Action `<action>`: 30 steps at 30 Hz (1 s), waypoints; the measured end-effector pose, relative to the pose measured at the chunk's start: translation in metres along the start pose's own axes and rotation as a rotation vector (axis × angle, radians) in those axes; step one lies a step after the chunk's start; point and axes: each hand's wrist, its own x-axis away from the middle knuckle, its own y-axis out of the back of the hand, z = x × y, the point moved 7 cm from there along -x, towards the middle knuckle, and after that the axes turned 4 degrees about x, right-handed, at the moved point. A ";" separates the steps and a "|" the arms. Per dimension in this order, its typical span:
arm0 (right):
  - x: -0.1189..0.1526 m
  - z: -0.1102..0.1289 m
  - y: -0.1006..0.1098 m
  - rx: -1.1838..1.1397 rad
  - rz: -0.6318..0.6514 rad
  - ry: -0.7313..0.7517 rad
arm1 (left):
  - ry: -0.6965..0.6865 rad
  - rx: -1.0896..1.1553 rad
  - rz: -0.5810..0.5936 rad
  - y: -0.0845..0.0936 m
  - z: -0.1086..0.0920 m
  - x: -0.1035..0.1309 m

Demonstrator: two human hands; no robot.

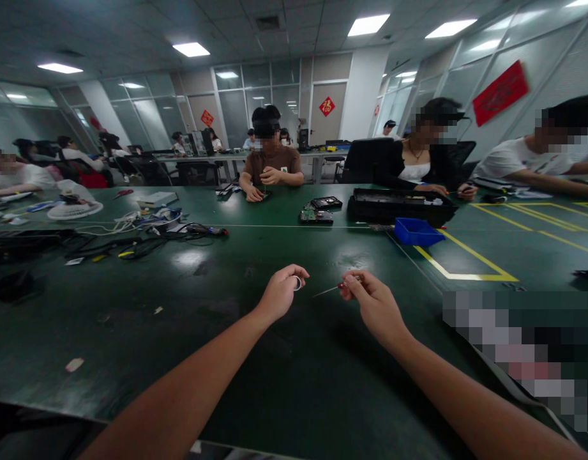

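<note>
My left hand (280, 294) is raised over the green table (255, 396), its fingers curled round a small silvery ring-shaped piece (297, 283). To its right, my right hand (370, 300) pinches a thin screwdriver (326, 291) by its reddish handle, the shaft pointing left toward the ring. Tip and ring are apart. The palm side of each hand is partly hidden.
Beyond my hands lie circuit boards (316, 217), a long black housing (401, 206) and a blue bin (418, 232). Tangled cables (179, 236) and a white fan (75, 203) are at the left. A person (273, 163) works across the table.
</note>
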 end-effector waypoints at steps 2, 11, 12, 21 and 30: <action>0.000 -0.004 0.000 -0.030 -0.005 -0.007 | -0.021 -0.049 0.016 0.000 0.002 0.002; 0.001 -0.007 -0.001 -0.148 0.010 0.009 | -0.102 -0.266 0.049 -0.003 0.004 0.005; 0.001 -0.006 -0.001 -0.134 0.015 0.009 | -0.126 -0.275 0.060 -0.003 0.003 0.005; 0.001 -0.006 -0.001 -0.025 0.011 0.005 | -0.185 -0.293 0.062 -0.001 0.008 0.005; 0.003 0.007 0.010 0.306 -0.049 0.014 | -0.238 -0.361 0.073 0.001 0.000 0.005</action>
